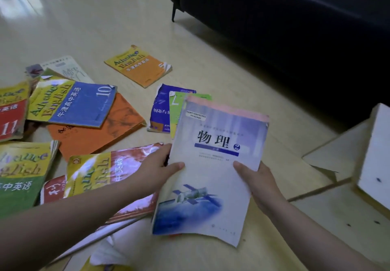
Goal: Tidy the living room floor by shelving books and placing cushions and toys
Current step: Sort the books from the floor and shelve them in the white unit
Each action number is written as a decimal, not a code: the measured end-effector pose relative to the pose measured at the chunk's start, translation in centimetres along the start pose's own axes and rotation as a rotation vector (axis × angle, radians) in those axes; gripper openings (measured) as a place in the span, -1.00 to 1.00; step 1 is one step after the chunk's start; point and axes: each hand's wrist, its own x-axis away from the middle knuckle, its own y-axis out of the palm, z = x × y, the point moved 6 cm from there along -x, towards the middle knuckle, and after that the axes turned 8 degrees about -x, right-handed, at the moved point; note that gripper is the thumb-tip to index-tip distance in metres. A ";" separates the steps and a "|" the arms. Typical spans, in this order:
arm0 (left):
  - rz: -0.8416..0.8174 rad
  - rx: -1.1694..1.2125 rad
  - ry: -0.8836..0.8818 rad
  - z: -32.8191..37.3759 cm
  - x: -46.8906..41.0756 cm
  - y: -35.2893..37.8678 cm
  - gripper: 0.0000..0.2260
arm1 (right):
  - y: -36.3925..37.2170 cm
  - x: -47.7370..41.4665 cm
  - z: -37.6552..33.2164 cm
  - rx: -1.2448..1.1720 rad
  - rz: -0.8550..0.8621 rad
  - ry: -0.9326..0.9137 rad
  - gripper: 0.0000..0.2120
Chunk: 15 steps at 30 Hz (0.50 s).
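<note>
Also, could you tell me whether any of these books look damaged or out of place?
Yes. The physics textbook being held has a worn top edge and a curled bottom corner. The yellow-orange Advance English book lies alone near the sofa, its corner pages torn. The other books overlap askew on the floor.

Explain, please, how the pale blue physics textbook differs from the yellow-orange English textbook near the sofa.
Left hand and right hand hold the pale blue physics textbook; the yellow-orange English textbook lies flat, untouched. The physics cover pictures a spacecraft; the English cover doesn't. Both look worn.
</note>
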 end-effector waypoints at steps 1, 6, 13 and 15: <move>0.020 0.011 0.029 1.2 -0.9 0.5 -0.60 | -1.1 0.3 -1.2 0.008 0.093 -0.082 -0.87; 0.147 -0.086 0.185 6.6 -4.9 2.7 -0.77 | -4.8 2.1 -5.0 0.102 0.392 -0.354 -0.82; 0.201 -0.056 0.310 10.2 -8.0 6.1 -0.86 | -6.9 4.4 -5.3 0.018 0.580 -0.456 -0.65; 0.159 -0.020 0.288 10.0 -8.3 7.7 -0.85 | -7.1 4.6 -4.6 0.037 0.593 -0.409 -0.57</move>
